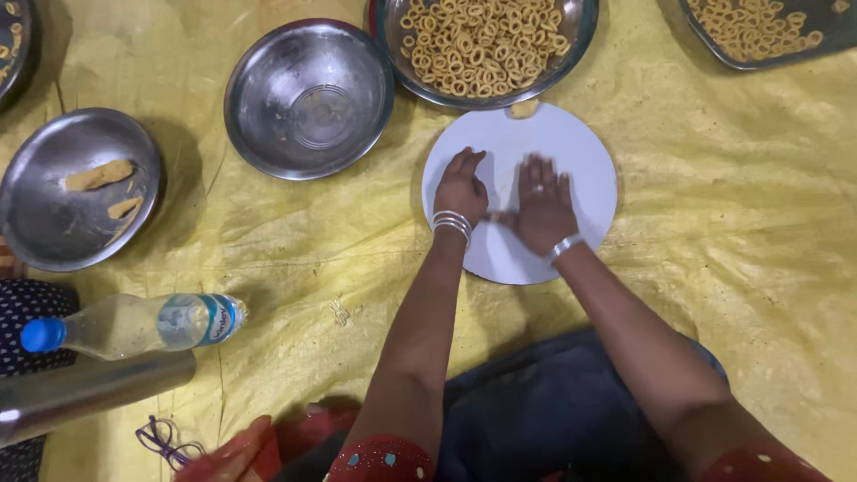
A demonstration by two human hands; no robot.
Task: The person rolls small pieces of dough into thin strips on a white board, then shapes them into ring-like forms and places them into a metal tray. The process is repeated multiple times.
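Near the centre of the frame, both hands press palm-down on a round white board [571,147]: the left hand [461,189] lies with fingers loosely curled, the right hand [541,207] flat and spread, a thin strip of dough [500,217] between them. At the top, 1 steel bowl [571,45] holds small dough rings [482,40], and an empty steel bowl [308,98] sits to its left on the yellow sheet [732,223]

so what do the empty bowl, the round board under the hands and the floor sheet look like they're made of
Empty bowl: likely stainless steel, grey and shiny with blurred reflections.
Round board: smooth, matte white, flat and thin; probably plastic, though coated wood can't be excluded.
Floor sheet: looks like woven plastic tarpaulin, yellow, crinkled, with a slight sheen.
Both hands press flat on the board.
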